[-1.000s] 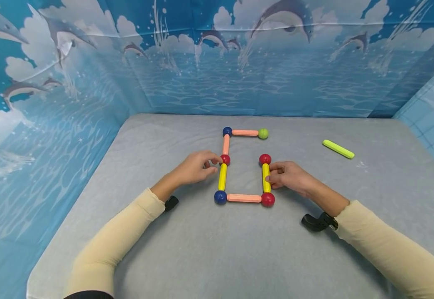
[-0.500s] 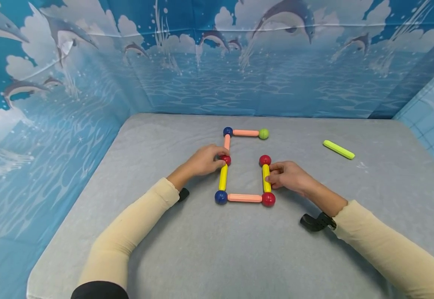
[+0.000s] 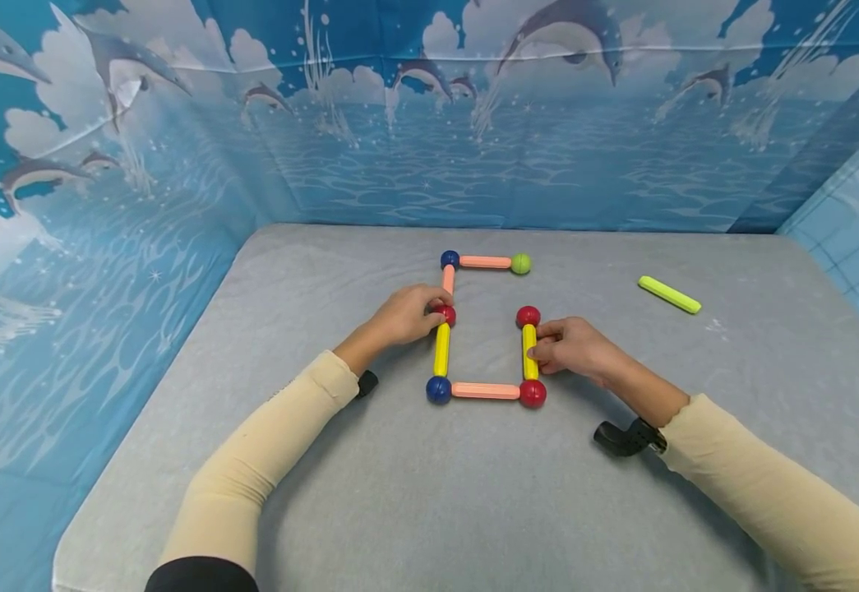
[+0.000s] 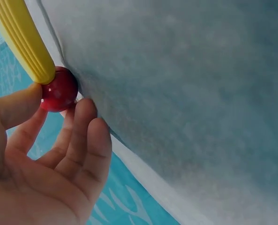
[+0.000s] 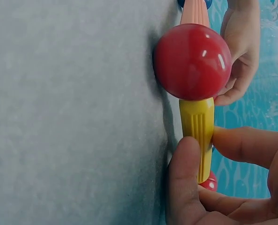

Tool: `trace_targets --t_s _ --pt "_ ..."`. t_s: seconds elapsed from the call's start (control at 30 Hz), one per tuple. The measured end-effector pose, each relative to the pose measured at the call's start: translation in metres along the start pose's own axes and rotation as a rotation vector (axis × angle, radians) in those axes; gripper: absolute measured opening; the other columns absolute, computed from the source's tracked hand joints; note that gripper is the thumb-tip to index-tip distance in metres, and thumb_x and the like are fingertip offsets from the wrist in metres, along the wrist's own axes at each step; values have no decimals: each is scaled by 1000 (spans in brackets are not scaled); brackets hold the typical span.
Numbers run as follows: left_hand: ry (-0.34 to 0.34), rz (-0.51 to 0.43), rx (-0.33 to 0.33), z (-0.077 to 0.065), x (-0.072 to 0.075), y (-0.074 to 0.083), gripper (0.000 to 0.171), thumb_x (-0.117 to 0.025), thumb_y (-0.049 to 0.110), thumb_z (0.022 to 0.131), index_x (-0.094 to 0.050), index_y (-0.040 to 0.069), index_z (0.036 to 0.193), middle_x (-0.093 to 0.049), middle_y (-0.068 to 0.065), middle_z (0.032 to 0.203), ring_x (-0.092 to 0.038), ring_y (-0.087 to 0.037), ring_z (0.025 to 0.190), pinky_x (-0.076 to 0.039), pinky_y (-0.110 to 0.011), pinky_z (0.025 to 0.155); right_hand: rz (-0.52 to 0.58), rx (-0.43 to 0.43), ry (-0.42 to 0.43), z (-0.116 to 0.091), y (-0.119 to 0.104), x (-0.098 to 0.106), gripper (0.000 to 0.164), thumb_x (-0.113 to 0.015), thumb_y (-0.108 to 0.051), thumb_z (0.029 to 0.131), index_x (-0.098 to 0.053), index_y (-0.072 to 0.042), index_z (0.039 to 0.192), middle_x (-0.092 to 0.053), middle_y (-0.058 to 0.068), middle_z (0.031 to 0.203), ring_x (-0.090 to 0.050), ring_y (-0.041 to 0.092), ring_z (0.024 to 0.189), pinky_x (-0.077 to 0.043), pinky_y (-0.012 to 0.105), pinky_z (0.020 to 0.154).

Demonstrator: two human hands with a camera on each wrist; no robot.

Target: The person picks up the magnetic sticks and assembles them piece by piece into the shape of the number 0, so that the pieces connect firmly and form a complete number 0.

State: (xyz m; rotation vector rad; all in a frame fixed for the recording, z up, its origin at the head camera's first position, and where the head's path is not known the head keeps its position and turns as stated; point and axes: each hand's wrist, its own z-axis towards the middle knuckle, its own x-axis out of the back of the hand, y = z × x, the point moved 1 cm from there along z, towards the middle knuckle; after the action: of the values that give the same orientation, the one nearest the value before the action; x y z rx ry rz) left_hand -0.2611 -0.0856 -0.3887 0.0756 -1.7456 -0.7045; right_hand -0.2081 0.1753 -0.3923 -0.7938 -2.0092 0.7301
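Observation:
On the grey table, magnetic rods and balls form a chain in the head view. My left hand (image 3: 403, 316) pinches the red ball (image 4: 62, 91) midway along its left side, thumb and fingertips around it. From that ball a yellow rod (image 3: 441, 349) runs to a near blue ball (image 3: 439, 390), and a pink rod (image 3: 449, 279) to a far one. My right hand (image 3: 573, 349) pinches the right yellow rod (image 5: 195, 117) between thumb and fingers. That rod joins a near red ball (image 5: 193, 61) and a far red ball (image 3: 528, 316).
A near pink rod (image 3: 485, 390) links the chain's lower corners. Beyond, another pink rod (image 3: 484, 262) ends in a green ball (image 3: 521, 263). A loose lime-yellow rod (image 3: 669, 294) lies at the right. A dolphin-print curtain (image 3: 429, 148) hangs behind the table (image 3: 429, 493).
My left hand has moved right and forward and taken hold of the left red ball. The far end of the right yellow rod, with its red ball, has shifted slightly right.

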Motion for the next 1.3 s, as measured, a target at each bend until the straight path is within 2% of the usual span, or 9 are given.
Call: trace_targets --t_s 0.17,0.3,0.43,0.57,0.67,0.8,0.93,1.07,1.3 --pt "-21 -39 23 0 0 -1 28 -59 19 100 -62 18 128 -66 -9 125 -58 -23 102 -53 -35 90 2 19 -17 -1 2 3 64 -61 -23 98 -36 7 148 -54 20 125 -63 19 96 -59 29 86" --pt "-32 -68 29 0 0 -2 27 -59 18 100 -62 18 127 -65 -11 127 -58 -24 101 -53 -34 86 -61 61 26 -5 6 16 60 -54 -29 101 -37 5 147 -55 24 130 -64 20 93 -59 30 83" --pt "-33 -68 28 0 1 -3 29 -59 19 100 -62 18 129 -65 -11 127 -58 -24 104 -53 -35 89 -230 129 178 -7 11 48 54 -51 -30 102 -43 4 143 -57 27 127 -64 28 94 -57 34 76" --pt "-44 -69 28 0 2 -3 32 -59 19 100 -60 18 132 -65 -11 129 -58 -25 108 -53 -38 94 -382 198 355 -5 22 88 47 -49 -24 102 -49 4 139 -57 31 126 -59 41 107 -53 45 77" --pt "-50 -74 19 1 3 -3 33 -58 19 100 -60 18 133 -65 -12 130 -59 -25 110 -53 -38 95 -416 203 445 -1 34 116 41 -46 -16 101 -50 3 138 -56 33 127 -56 46 110 -50 53 80" --pt "-52 -76 14 1 4 -3 34 -58 18 100 -61 17 134 -64 -12 131 -59 -26 113 -52 -39 97 -492 173 521 7 53 145 39 -45 -9 98 -52 5 134 -54 36 127 -52 50 112 -45 61 86" --pt "-59 -82 33 1 4 -2 34 -58 19 100 -61 17 134 -64 -12 132 -58 -26 115 -51 -40 100 -573 133 501 13 73 163 40 -45 -5 94 -54 7 131 -53 39 126 -49 54 113 -42 64 90" --pt "-80 -93 48 2 4 0 34 -58 19 100 -61 18 134 -63 -12 132 -57 -26 115 -51 -41 100 -578 87 455 18 92 171 38 -47 -6 94 -58 10 127 -54 38 126 -50 51 111 -44 60 86" --pt "-89 -114 64 3 5 1 33 -58 19 101 -61 19 133 -62 -12 133 -56 -26 115 -52 -40 99 -543 89 453 21 99 174 33 -54 -9 95 -62 8 122 -58 35 123 -52 47 108 -46 57 82"
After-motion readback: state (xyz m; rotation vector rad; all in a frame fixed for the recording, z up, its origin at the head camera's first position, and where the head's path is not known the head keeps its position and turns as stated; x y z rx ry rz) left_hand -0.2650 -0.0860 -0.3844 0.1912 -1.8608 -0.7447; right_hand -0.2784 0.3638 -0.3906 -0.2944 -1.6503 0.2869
